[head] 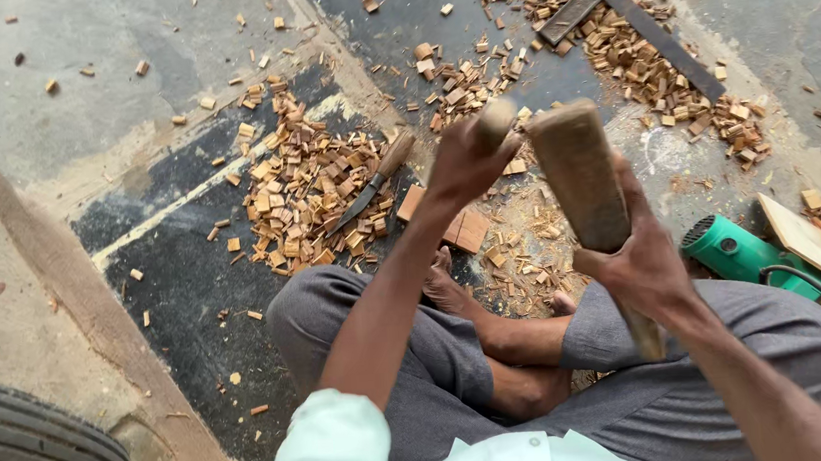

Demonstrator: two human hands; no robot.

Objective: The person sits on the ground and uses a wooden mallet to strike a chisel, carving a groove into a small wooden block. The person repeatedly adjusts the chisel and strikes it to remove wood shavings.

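While a wooden mallet was gripped in the right hand, its fingers wrapped tight about the handle, the heavy head was held raised at the centre right of the frame. A chisel handle was clasped in the left hand, the fingers curled shut around it just left of the mallet head; the blade below was hidden by the hand. A small wood block was seen on the floor just under that hand, between the bare feet, one foot lying close beside it.

Much cutting was judged already done: wood chips were heaped at the centre left, and more were strewn toward the upper right around a steel square. A second chisel was left lying on the heap. The block under the hands was judged still in work, though how much of it remained to be cut could not be told. A green power tool was lying at the right edge, a tyre at the lower left.
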